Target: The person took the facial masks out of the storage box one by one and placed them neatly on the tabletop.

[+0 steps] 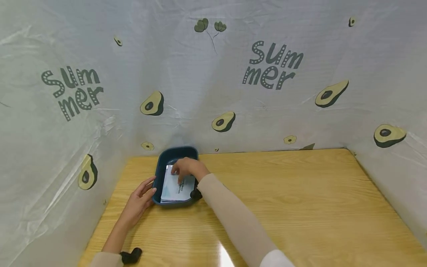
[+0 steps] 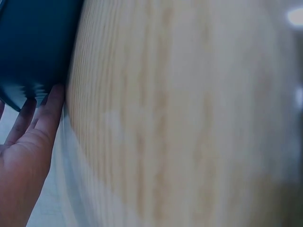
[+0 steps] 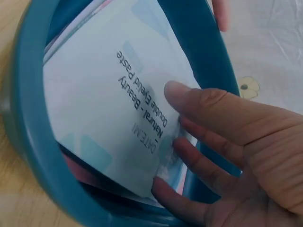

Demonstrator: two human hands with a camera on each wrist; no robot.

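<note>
A dark teal plastic basket (image 1: 158,174) stands on the wooden table, holding a stack of flat packets. On top lies a white packet (image 3: 94,90) printed "Natural - Beauty Double Eyelid Paste". Over this packet, my right hand (image 1: 188,167) reaches into the basket. In the right wrist view the thumb is above the printed face, and the other fingertips (image 3: 161,186) touch or nearly touch one edge, all in sight. My left hand (image 1: 139,204) rests its extended fingers against the basket's left outer side, which the left wrist view also shows.
The wooden table (image 1: 283,207) stretches off to the right. A white sheet (image 1: 186,74) with avocado and "summer" prints stands behind it and along both sides. Black devices (image 1: 131,256) sit at the wrists.
</note>
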